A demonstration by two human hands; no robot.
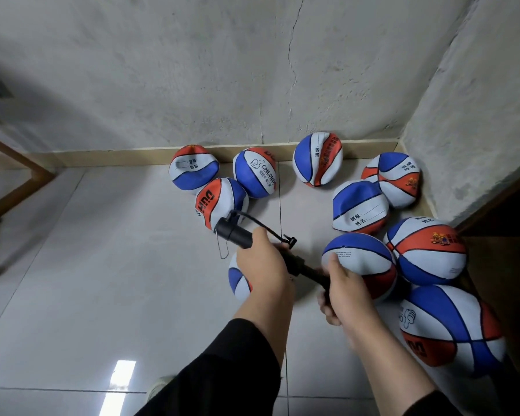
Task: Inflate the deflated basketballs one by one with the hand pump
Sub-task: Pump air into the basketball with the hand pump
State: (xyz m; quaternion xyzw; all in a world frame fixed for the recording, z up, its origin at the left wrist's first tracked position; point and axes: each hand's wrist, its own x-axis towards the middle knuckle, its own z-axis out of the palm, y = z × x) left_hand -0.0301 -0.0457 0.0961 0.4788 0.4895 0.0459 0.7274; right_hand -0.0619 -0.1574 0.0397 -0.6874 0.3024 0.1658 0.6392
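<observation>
From the head camera, the person's left hand (pixel 260 262) is wrapping its fingers round the barrel of the slim black plastic hand pump (pixel 252 240), while the right hand (pixel 338 291) is gripping the pump's handle end, the rod drawn partly out. The thin black hose with its needle tip (pixel 288 238) is curling free above the left hand, plugged into no ball.

Blue, white and orange-red rubber basketballs are lying scattered on the pale tiled floor (pixel 102 250) in a wall corner. Several, like the caved-in ball (pixel 359 205) near the corner, are plainly dented; the round-looking ball (pixel 359 261) beside the right hand may already be filled, though that is hard to judge. Most of the work seems left.
</observation>
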